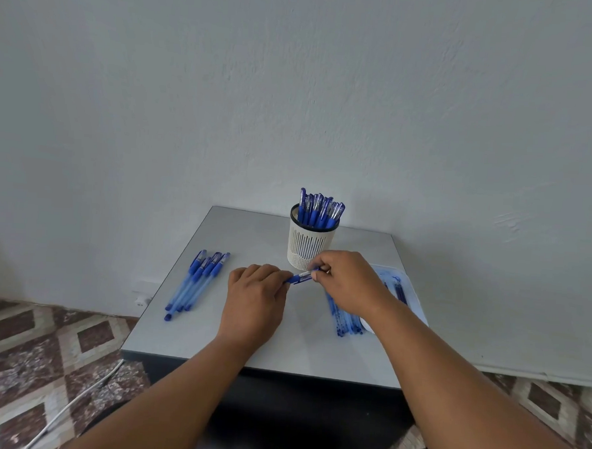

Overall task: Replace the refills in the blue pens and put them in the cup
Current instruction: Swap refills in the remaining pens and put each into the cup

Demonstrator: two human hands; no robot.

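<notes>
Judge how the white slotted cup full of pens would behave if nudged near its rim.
The cup is tall and narrow with pens standing above the rim, so it is probably top-heavy and apt to tip. Its slotted plastic wall looks light, so it may slide on the smooth table.

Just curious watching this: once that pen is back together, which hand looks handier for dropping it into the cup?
Probably the right hand. It pinches the pen at the end nearest the cup and sits almost against its wall. The left hand grips the other end, farther from the cup.
</notes>
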